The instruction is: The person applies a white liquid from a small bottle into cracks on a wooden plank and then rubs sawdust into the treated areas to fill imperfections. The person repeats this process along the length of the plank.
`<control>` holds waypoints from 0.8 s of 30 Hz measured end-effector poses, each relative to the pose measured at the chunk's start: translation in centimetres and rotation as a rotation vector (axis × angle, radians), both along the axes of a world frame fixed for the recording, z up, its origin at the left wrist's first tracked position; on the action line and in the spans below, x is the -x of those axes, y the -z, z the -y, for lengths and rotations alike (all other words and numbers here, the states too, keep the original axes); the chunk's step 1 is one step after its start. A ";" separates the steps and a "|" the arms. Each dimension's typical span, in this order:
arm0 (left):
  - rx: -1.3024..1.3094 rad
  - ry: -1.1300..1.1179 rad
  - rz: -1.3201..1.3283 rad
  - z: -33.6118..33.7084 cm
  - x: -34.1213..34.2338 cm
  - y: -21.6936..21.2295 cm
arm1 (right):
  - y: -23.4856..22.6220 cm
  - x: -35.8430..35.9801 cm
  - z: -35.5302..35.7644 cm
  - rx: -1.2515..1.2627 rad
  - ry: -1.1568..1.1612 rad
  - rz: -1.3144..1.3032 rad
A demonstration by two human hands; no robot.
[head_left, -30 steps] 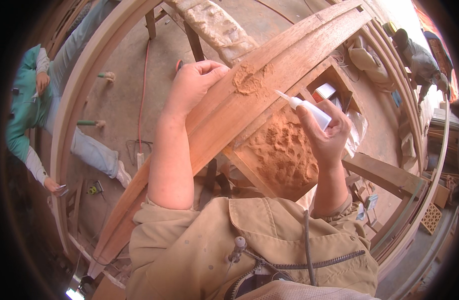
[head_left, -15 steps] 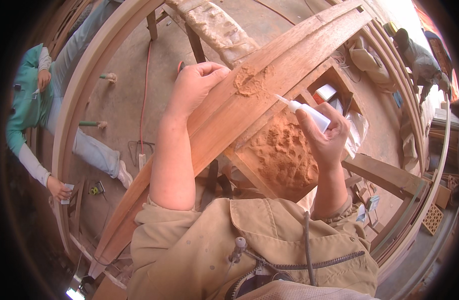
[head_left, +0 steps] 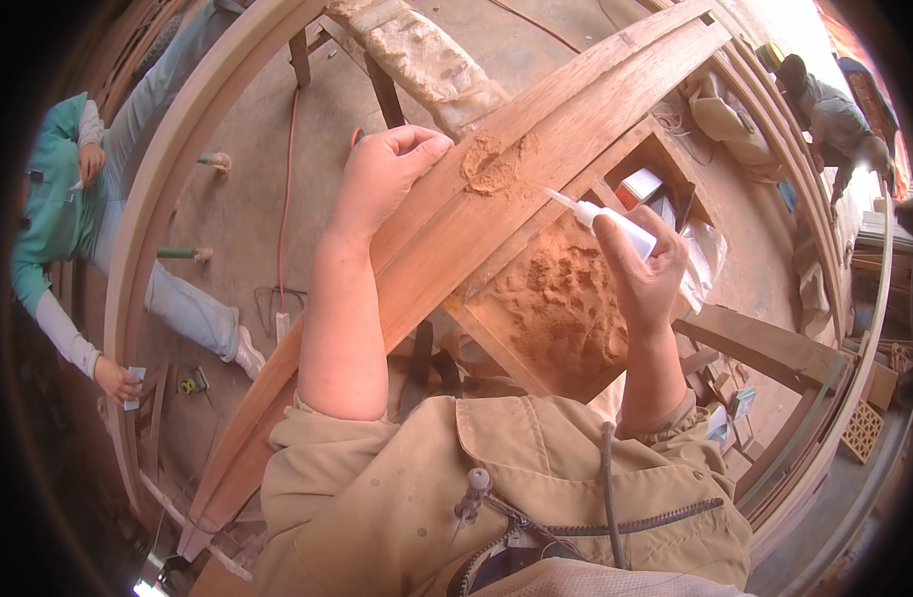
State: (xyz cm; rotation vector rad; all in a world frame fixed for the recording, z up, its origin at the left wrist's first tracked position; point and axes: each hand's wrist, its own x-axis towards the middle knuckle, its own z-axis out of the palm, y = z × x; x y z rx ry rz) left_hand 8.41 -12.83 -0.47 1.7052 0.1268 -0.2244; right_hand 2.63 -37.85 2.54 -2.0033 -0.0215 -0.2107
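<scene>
A long curved wooden piece point(head_left: 536, 139) runs diagonally in front of me, with a small patch of sawdust point(head_left: 491, 171) on its face. My right hand point(head_left: 643, 261) grips a small white glue bottle point(head_left: 621, 231), its thin nozzle aimed left at the wood just beside that patch. At the wood's far edge, left of the sawdust, my left hand point(head_left: 385, 179) is closed with thumb and fingertips pressed together. Whatever those fingertips may pinch is hidden. Below the wood, a wooden box point(head_left: 506, 348) holds a heap of reddish sawdust point(head_left: 566, 298).
The box's far compartment contains a small carton point(head_left: 639, 185) and other items. Curved wooden frames point(head_left: 138, 219) arch on both sides. At left, a co-worker in green point(head_left: 54, 229) holds a small pale piece; another person point(head_left: 839, 119) bends at far right. A red cord point(head_left: 288, 179) crosses the floor.
Both hands keep nearly the same pose, and the bottle stays close to the sawdust patch. The whole view has shifted very slightly.
</scene>
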 end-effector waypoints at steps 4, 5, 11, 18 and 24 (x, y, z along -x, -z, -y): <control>0.024 -0.007 -0.003 0.1 -0.1 -0.1 | -0.2 0.0 -0.7 0.008 -0.007 0.021; 0.036 -0.008 0.000 0.0 -0.1 0.0 | -0.1 0.0 -0.6 0.046 0.002 0.048; 0.040 -0.016 0.035 0.0 -0.2 0.2 | -0.3 0.1 -0.5 0.005 0.009 -0.019; 0.034 -0.113 0.137 -0.2 -0.1 -0.3 | 0.1 -0.3 -0.6 -0.533 0.020 -0.126; 0.334 0.231 0.209 0.6 1.1 -3.1 | 0.7 -1.9 -6.7 -0.754 -0.357 -0.387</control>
